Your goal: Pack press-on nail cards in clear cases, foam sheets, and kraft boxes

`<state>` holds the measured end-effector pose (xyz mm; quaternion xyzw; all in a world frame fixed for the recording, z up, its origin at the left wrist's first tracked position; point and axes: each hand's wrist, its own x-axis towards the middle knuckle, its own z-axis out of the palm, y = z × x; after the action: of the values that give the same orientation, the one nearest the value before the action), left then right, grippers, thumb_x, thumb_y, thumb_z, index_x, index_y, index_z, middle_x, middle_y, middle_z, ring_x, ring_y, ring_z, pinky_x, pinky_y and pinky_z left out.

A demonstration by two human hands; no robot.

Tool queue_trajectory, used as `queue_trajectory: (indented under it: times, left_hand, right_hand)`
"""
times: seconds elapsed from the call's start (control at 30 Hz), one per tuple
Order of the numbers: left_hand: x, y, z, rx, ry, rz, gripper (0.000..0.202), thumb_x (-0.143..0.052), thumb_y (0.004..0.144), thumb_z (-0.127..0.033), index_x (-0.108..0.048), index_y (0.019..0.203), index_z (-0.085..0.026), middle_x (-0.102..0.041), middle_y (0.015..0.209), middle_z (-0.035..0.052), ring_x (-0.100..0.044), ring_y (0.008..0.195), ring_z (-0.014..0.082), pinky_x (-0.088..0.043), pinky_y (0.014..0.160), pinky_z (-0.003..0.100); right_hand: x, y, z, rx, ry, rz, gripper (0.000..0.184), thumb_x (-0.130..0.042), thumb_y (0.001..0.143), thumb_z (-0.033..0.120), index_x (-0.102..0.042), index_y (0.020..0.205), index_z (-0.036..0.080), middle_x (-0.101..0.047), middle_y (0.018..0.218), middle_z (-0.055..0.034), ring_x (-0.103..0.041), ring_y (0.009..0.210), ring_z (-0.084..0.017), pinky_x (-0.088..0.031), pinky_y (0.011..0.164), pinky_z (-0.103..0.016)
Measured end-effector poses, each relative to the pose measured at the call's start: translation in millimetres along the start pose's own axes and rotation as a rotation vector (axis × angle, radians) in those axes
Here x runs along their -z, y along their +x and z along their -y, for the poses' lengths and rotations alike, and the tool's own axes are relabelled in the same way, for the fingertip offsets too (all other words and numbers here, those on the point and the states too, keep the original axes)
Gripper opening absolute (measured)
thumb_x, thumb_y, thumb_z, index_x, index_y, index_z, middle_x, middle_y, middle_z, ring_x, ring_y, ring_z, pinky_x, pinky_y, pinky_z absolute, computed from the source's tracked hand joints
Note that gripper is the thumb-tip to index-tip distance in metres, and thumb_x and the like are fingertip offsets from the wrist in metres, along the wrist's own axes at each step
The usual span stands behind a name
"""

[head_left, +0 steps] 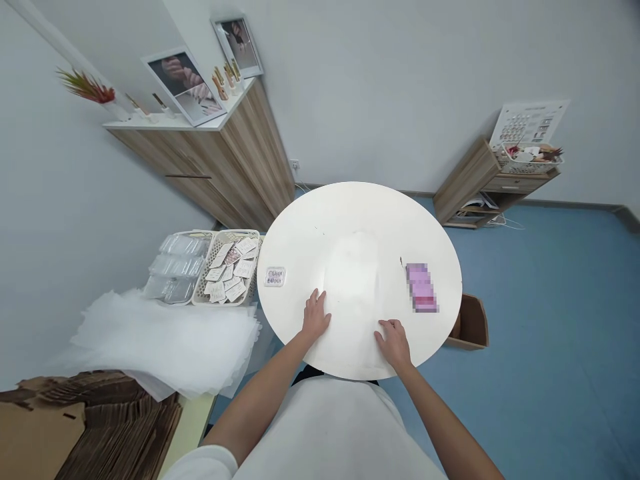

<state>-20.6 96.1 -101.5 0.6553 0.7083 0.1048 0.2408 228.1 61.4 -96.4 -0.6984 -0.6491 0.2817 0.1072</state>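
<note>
Both my hands lie flat on a thin translucent white sheet (356,287) spread over the middle of the round white table (350,213). My left hand (315,315) presses the sheet's left edge with fingers stretched out. My right hand (394,341) rests palm down on its near right corner, fingers extended. A small clear packet with pale nail pieces (275,276) sits at the table's left edge. A pink blurred phone-like object (421,288) lies to the right of the sheet.
Left of the table stand two baskets, one with clear bags (175,270) and one with small cards (231,268). A stack of white foam sheets (165,340) and flattened cardboard (90,427) lie nearer. A cardboard box (470,323) sits on the blue floor.
</note>
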Motion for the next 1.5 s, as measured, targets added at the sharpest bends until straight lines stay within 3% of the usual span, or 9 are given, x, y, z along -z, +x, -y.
queue_trajectory:
  times: [0.1, 0.27, 0.5, 0.67, 0.9, 1.17, 1.27, 1.4, 1.5]
  left_hand:
    - [6.9, -3.3, -1.9, -0.086, 0.113, 0.019, 0.057, -0.047, 0.075, -0.029, -0.031, 0.129, -0.02, -0.019, 0.142, 0.0107, -0.025, 0.125, 0.0297, -0.028, 0.095, 0.047]
    - [8.6, -14.1, 7.6, -0.318, 0.255, 0.185, 0.061, -0.046, 0.075, -0.045, -0.032, 0.13, -0.022, -0.019, 0.143, 0.008, -0.012, 0.131, 0.0293, -0.014, 0.102, 0.049]
    - [10.7, -8.0, 24.5, -0.393, 0.084, 0.203, 0.063, -0.055, 0.071, -0.035, -0.033, 0.13, -0.026, -0.023, 0.142, 0.0091, -0.011, 0.131, 0.0318, -0.003, 0.102, 0.053]
    - [13.5, 0.6, 19.5, -0.362, 0.016, 0.216, 0.061, -0.058, 0.069, -0.033, -0.038, 0.126, -0.025, -0.023, 0.142, 0.0087, -0.009, 0.131, 0.0304, -0.003, 0.104, 0.05]
    - [11.4, -9.0, 9.8, -0.274, 0.022, 0.18, 0.061, -0.057, 0.069, -0.031, -0.037, 0.126, -0.023, -0.02, 0.142, 0.0101, -0.009, 0.131, 0.0304, -0.004, 0.104, 0.049]
    - [12.9, -27.8, 14.9, -0.119, 0.031, 0.077, 0.052, -0.051, 0.075, -0.031, -0.039, 0.124, -0.023, -0.022, 0.142, 0.0107, -0.014, 0.131, 0.0294, -0.013, 0.102, 0.047]
    - [26.8, -22.2, 29.3, 0.02, 0.026, -0.04, 0.05, -0.047, 0.078, -0.036, -0.037, 0.125, -0.021, -0.023, 0.141, 0.0115, -0.017, 0.13, 0.0288, -0.016, 0.101, 0.048]
    - [59.0, -2.1, 65.4, 0.299, -0.08, -0.244, 0.053, -0.045, 0.079, -0.037, -0.034, 0.126, -0.016, -0.027, 0.138, 0.0141, -0.023, 0.127, 0.0277, -0.023, 0.101, 0.045]
    - [82.8, 13.1, 97.6, 0.352, -0.24, -0.305, 0.05, -0.043, 0.08, -0.03, -0.033, 0.126, -0.013, -0.034, 0.134, 0.0146, -0.028, 0.126, 0.0235, -0.025, 0.102, 0.038]
  right_hand:
    - [-0.6, 3.9, 6.3, 0.064, -0.158, -0.036, 0.037, -0.044, 0.076, 0.028, -0.052, 0.111, 0.019, -0.049, 0.115, -0.0111, -0.047, 0.104, -0.024, -0.04, 0.082, -0.035]
    - [-11.8, 6.5, 17.6, 0.184, -0.336, 0.02, 0.044, -0.045, 0.075, 0.029, -0.045, 0.118, 0.019, -0.04, 0.13, -0.011, -0.034, 0.12, -0.025, -0.028, 0.094, -0.039]
    - [-23.6, 1.7, 26.6, 0.116, -0.357, 0.042, 0.046, -0.044, 0.077, 0.031, -0.04, 0.122, 0.019, -0.036, 0.134, -0.0121, -0.03, 0.123, -0.025, -0.024, 0.095, -0.041]
    - [-13.7, 9.3, 29.5, 0.121, -0.361, 0.052, 0.04, -0.045, 0.077, 0.03, -0.045, 0.116, 0.021, -0.04, 0.13, -0.0117, -0.036, 0.118, -0.025, -0.024, 0.094, -0.043]
    - [0.1, 21.1, 20.1, 0.241, -0.353, 0.083, 0.034, -0.045, 0.077, 0.026, -0.049, 0.11, 0.022, -0.044, 0.125, -0.0116, -0.039, 0.113, -0.025, -0.025, 0.093, -0.042]
    - [-2.6, 4.7, 5.3, 0.231, -0.254, -0.002, 0.038, -0.043, 0.078, 0.027, -0.047, 0.115, 0.02, -0.04, 0.129, -0.0125, -0.034, 0.118, -0.027, -0.027, 0.094, -0.044]
    - [-1.1, 7.6, 25.9, 0.303, -0.153, -0.009, 0.038, -0.042, 0.079, 0.029, -0.047, 0.115, 0.02, -0.042, 0.127, -0.0121, -0.035, 0.118, -0.028, -0.026, 0.095, -0.045]
    - [-8.9, 32.6, 89.1, 0.406, 0.137, 0.127, 0.04, -0.043, 0.078, 0.029, -0.046, 0.117, 0.021, -0.048, 0.122, -0.0095, -0.042, 0.113, -0.024, -0.032, 0.094, -0.042]
    - [-25.9, 54.6, 142.8, 0.277, 0.41, 0.302, 0.042, -0.044, 0.077, 0.03, -0.045, 0.118, 0.023, -0.05, 0.119, -0.0061, -0.052, 0.101, -0.019, -0.042, 0.086, -0.036]
